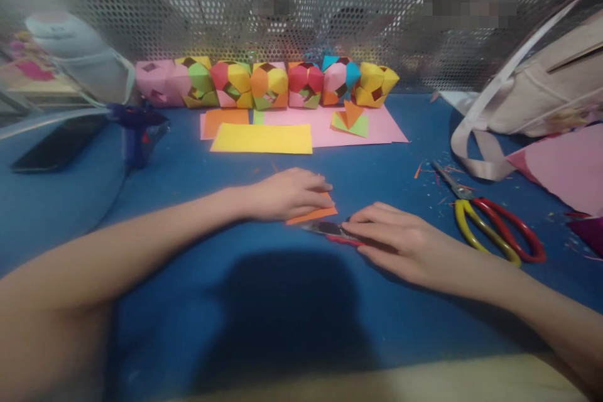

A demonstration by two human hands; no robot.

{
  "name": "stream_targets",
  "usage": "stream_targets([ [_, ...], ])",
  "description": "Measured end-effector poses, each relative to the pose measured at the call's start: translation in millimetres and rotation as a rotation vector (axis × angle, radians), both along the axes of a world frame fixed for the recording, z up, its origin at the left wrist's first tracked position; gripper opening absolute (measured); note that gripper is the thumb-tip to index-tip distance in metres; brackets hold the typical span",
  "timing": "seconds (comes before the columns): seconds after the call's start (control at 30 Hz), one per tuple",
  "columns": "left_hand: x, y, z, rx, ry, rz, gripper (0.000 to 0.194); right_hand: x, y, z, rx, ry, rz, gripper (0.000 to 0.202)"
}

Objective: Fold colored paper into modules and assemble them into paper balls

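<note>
An orange piece of paper (313,215) lies on the blue table (164,213), partly covered by my left hand (292,193), whose fingers rest flat across it. Just right of the paper, my right hand (400,235) has its fingers wrapped round a small cutting tool (332,230) with a dark body and a red edge. The tool's tip points left, along the paper's near edge. Farther back lie a yellow paper strip (264,138), a pink sheet (320,129) and folded orange and green pieces (349,120).
A row of folded paper shapes (268,85) stands before the perforated metal panel (226,12). Scissors (485,220) lie at right, near a bag (532,81). A blue glue gun (135,135) and a phone (59,143) are at left.
</note>
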State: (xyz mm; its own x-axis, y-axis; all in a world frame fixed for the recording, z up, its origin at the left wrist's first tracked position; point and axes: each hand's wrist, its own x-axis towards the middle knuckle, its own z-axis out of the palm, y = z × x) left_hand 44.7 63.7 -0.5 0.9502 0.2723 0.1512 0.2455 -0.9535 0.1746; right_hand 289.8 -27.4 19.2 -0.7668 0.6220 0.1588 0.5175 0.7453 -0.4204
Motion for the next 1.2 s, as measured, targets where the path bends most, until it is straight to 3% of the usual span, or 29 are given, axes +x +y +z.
stream_targets([
  [0.6, 0, 0, 0.6, -0.041, 0.011, 0.015, 0.035, -3, -3, 0.2, -0.037, 0.000, 0.023, 0.027],
  [0.8, 1, -3, 1.2, -0.152, -0.086, 0.057, 0.036, 3, 2, 8.4, -0.123, 0.015, -0.014, 0.027],
  [1.0, -3, 1, -0.1, -0.314, -0.181, 0.139, 0.043, 4, 26, 3.7, 0.001, 0.164, -0.166, 0.022],
  [1.2, -9, 6, -3.0, -0.451, -0.237, 0.207, 0.051, -25, 48, -14.1, 0.164, 0.096, -0.061, 0.022],
])
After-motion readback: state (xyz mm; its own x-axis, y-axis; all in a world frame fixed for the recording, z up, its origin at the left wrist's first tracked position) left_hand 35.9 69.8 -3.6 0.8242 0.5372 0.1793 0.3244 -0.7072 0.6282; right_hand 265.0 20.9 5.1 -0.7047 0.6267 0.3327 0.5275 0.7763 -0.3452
